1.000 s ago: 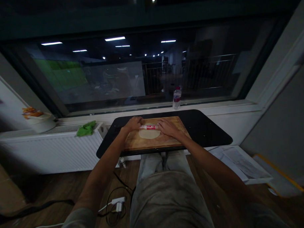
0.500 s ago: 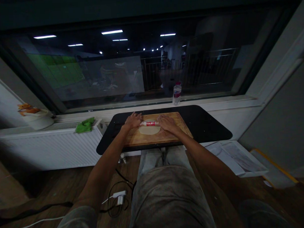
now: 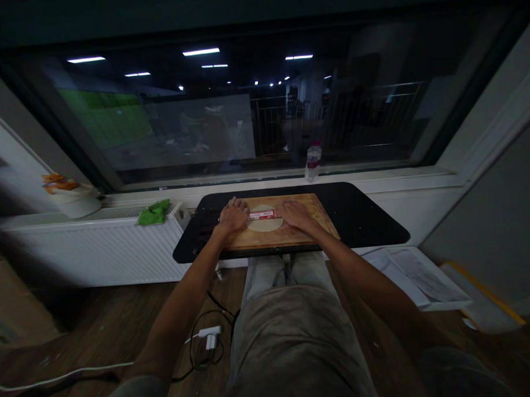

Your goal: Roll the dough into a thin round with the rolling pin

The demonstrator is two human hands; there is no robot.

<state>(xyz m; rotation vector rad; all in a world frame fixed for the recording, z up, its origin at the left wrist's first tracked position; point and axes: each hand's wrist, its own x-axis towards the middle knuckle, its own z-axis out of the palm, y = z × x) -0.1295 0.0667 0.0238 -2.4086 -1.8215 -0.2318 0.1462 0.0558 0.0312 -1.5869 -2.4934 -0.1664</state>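
Both hands flat on roller (image 3: pixel 262 214), palms down, fingers stretched out, not curled round it. Left hand (image 3: pixel 233 216) pressing on roller's left end, right hand (image 3: pixel 294 212) on right end. Pressing, not clasping; can't tell if thumbs hook under, too dark + small.

Roller: red/white, lying horiz. across dough (image 3: pixel 264 221), roughly over its far half. Dough: pale flat round disc, approx. centre of board (image 3: pixel 284 237), near edge of disc showing below roller.

Board: wood, rect., sitting on black table (image 3: pixel 361 215), w/ near edge close to table's near edge. Table bare on both sides of board.

Forearms reaching fwd from bottom of view, lap in grey fabric below table.

Surroundings:
- bottle (image 3: pixel 313 161) upright on sill behind table, right of centre, well apart from board
- green cloth (image 3: pixel 154 212) on radiator (image 3: pixel 84 251), left of table
- white bowl (image 3: pixel 76 204) further left on radiator top, orange stuff on it, blurred
- cable (image 3: pixel 201 354) + white plug on wood floor, left of knees
- papers (image 3: pixel 406 269) on floor right of table
- dark window behind, ceiling lights reflected
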